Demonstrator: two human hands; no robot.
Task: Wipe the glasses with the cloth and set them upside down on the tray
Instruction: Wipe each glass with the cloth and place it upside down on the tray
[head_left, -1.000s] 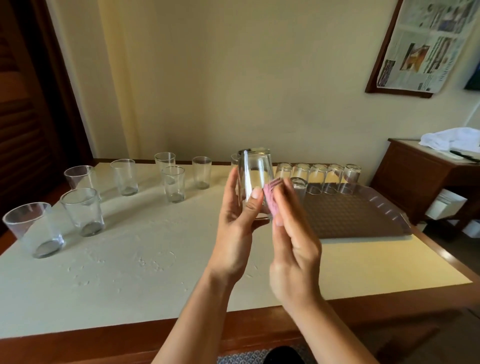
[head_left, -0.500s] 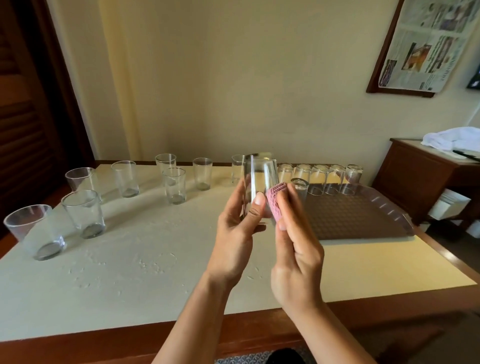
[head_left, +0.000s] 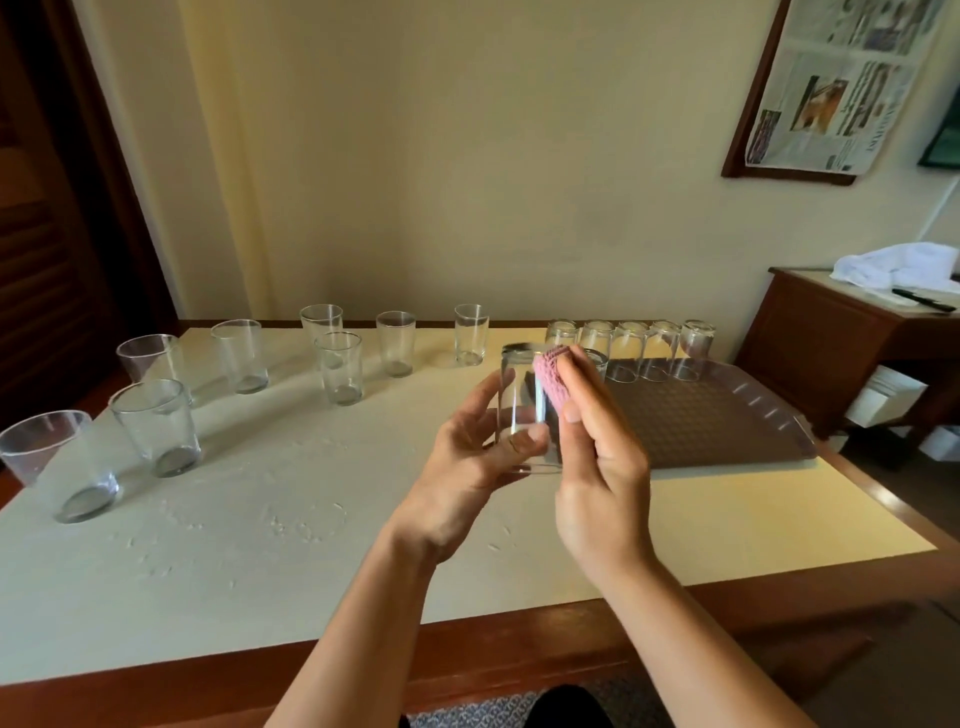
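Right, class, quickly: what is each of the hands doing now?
Left hand: grips the glass.
Right hand: presses the pink cloth against it.

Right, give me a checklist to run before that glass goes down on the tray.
1. Held glass gripped by left hand: ok.
2. Glass already inverted, base up: ok.
3. Pink cloth in right hand touching the glass wall: ok.
4. Wiping finished, glass dry: cannot tell.
5. Free room on brown tray in front of the row of upturned glasses: ok.
6. Upright glasses on the table waiting: ok.
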